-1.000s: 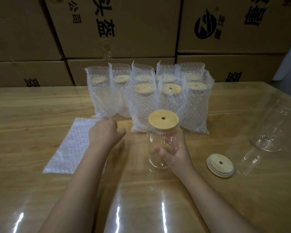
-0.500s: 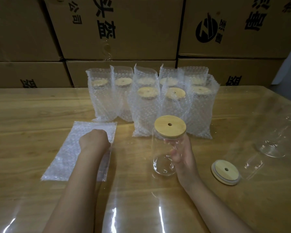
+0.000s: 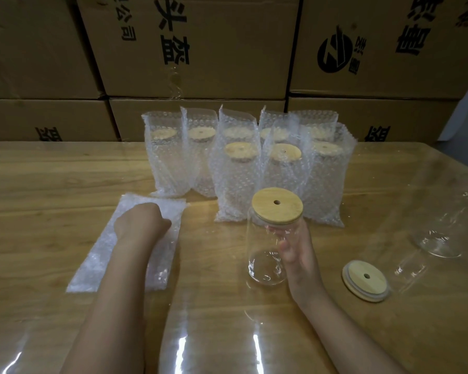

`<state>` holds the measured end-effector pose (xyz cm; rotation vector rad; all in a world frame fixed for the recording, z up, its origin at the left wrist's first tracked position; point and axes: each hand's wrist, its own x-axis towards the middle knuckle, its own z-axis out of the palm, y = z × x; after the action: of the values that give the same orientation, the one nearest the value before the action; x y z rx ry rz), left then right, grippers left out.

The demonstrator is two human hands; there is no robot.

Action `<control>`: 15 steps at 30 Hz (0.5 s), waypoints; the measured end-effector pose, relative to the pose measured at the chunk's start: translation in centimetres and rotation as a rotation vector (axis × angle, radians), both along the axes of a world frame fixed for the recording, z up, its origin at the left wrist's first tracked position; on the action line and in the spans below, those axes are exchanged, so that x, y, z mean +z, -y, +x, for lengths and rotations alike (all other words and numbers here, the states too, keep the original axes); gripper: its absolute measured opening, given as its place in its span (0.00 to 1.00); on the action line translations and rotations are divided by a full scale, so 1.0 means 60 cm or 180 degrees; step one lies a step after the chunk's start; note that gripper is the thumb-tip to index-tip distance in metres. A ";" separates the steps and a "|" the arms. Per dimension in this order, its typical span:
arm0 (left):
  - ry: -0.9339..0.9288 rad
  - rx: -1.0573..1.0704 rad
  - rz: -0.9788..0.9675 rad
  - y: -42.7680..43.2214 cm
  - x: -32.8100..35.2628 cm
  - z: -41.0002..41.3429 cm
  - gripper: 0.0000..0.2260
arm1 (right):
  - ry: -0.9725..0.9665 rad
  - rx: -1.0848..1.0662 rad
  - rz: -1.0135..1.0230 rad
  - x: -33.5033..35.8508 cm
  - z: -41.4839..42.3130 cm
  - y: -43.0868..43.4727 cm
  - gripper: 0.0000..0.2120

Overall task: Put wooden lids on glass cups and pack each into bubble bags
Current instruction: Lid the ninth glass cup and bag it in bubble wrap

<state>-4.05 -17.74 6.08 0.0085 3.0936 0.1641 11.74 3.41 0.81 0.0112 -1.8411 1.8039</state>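
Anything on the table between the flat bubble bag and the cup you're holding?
No. The head view shows only bare tabletop between the flat bubble bag and the lidded cup.

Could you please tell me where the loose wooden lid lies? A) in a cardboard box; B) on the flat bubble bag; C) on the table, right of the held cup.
C: the loose wooden lid lies on the table, right of the lidded glass cup that the right hand holds.
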 end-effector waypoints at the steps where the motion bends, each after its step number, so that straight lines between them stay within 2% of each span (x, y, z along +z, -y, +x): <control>1: -0.0116 0.0019 0.0158 0.009 0.016 0.002 0.09 | -0.0008 -0.0021 0.0012 0.000 0.001 0.000 0.49; 3: -0.0449 -0.0015 0.0535 0.024 0.054 0.015 0.08 | -0.0063 -0.0123 0.0048 0.001 0.003 0.004 0.47; 5: -0.0759 -0.0300 0.0955 0.032 0.094 0.037 0.06 | -0.0223 -0.0334 0.0052 0.002 0.007 0.010 0.39; 7: -0.0756 -0.0804 0.1444 0.034 0.129 0.068 0.05 | -0.0452 -0.0719 0.0103 0.015 0.010 0.013 0.26; 9: -0.0651 -0.1291 0.1709 0.033 0.155 0.101 0.06 | -0.0747 -0.1162 0.0250 0.042 0.012 0.005 0.19; 12: -0.0946 -0.1647 0.1370 0.032 0.174 0.131 0.07 | -0.1111 -0.1283 0.0368 0.110 0.017 -0.009 0.15; 15: -0.1282 -0.1720 0.1239 0.029 0.186 0.145 0.09 | -0.0875 -0.0795 0.1255 0.174 0.028 -0.002 0.21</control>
<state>4.64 -19.45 17.25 0.9842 3.2236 0.8157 13.40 3.55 11.26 0.1609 -1.8715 1.1882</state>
